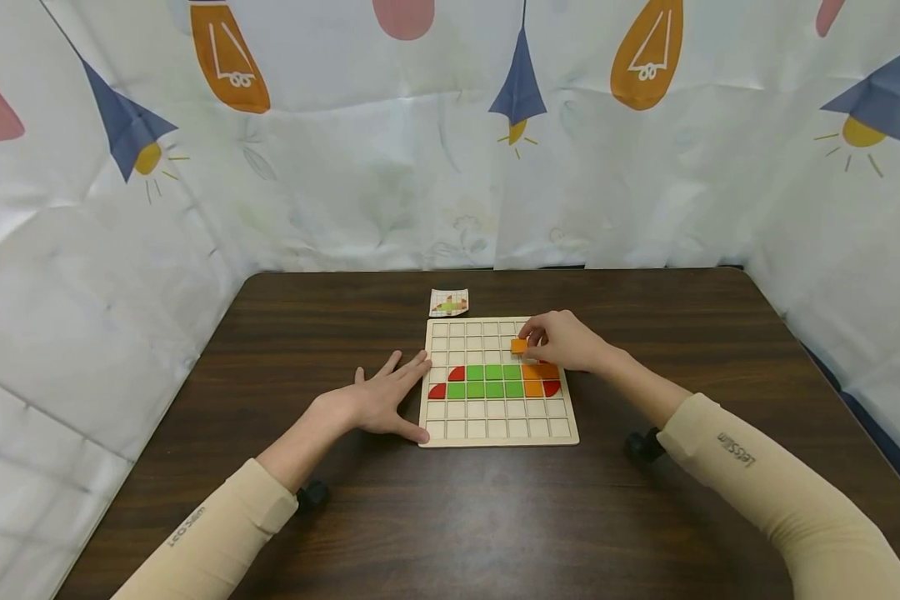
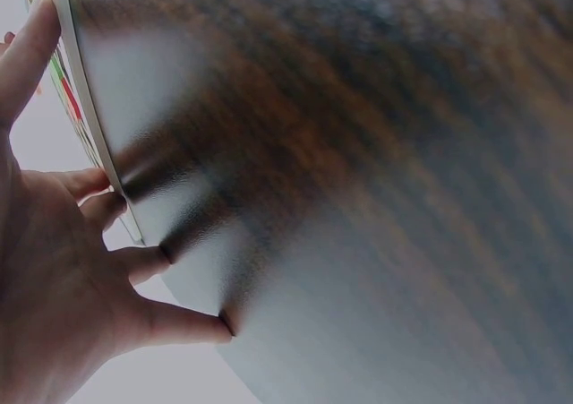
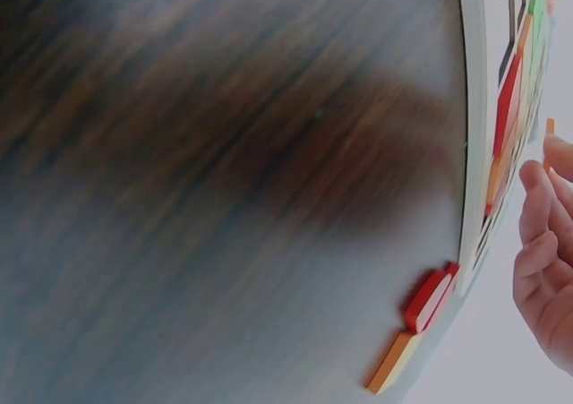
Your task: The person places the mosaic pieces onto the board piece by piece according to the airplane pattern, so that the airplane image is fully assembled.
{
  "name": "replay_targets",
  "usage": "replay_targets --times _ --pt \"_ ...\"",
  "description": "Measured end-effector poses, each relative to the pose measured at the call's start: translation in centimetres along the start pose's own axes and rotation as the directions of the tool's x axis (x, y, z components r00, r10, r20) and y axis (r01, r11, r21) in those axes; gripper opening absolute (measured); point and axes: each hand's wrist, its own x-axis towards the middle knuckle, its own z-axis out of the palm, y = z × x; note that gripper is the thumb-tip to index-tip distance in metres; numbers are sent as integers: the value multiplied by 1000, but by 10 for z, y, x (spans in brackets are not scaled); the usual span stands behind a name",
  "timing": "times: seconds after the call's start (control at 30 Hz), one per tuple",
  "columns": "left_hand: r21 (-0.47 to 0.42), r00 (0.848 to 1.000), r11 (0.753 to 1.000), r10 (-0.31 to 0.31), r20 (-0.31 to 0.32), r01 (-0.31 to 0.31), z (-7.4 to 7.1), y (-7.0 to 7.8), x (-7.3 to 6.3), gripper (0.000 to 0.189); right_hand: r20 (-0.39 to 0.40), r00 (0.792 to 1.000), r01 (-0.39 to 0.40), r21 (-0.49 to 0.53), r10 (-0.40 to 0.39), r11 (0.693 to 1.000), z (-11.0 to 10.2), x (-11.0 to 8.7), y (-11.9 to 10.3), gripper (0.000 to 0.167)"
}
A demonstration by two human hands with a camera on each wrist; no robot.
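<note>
A pale wooden grid board (image 1: 498, 430) lies on the table, with two rows of tiles across its middle. Green square tiles (image 1: 493, 381) fill the centre, red curved tiles (image 1: 437, 391) sit at the left end, and orange tiles (image 1: 533, 388) with more red are at the right. Between thumb and fingers my right hand (image 1: 568, 340) pinches an orange square tile (image 1: 519, 345) over the board's upper right cells. Spread wide, my left hand (image 1: 381, 402) touches the board's left edge with thumb and fingertips. Its other fingertips rest on the table in the left wrist view.
A small pattern card (image 1: 449, 302) lies behind the board. In the right wrist view, a red piece (image 3: 430, 298) and an orange piece (image 3: 392, 363) lie on the table beside the board. A printed cloth (image 1: 420, 183) hangs along the dark table's (image 1: 330, 308) far edge.
</note>
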Motion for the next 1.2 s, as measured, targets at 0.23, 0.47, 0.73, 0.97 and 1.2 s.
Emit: replay_targets --times 0.23,0.47,0.73,0.97,1.2 --pt "-2 1000 1000 1 1 -1 0 0 0 118 12 999 32 -6 -32 999 8 5 -9 24" --pt "-5 1000 1000 1 1 -1 0 1 -1 118 20 997 71 -4 -71 997 15 10 -16 19" --pt "-3 1000 1000 -1 -4 1 0 2 -1 118 19 998 67 -21 -67 998 20 15 -23 20" --pt "-8 1000 1000 -4 -7 4 1 1 0 118 36 998 50 -30 -49 998 25 19 -26 22" --pt "-12 1000 1000 1 -10 -1 0 1 -1 118 44 998 41 -39 -39 998 28 21 -27 21"
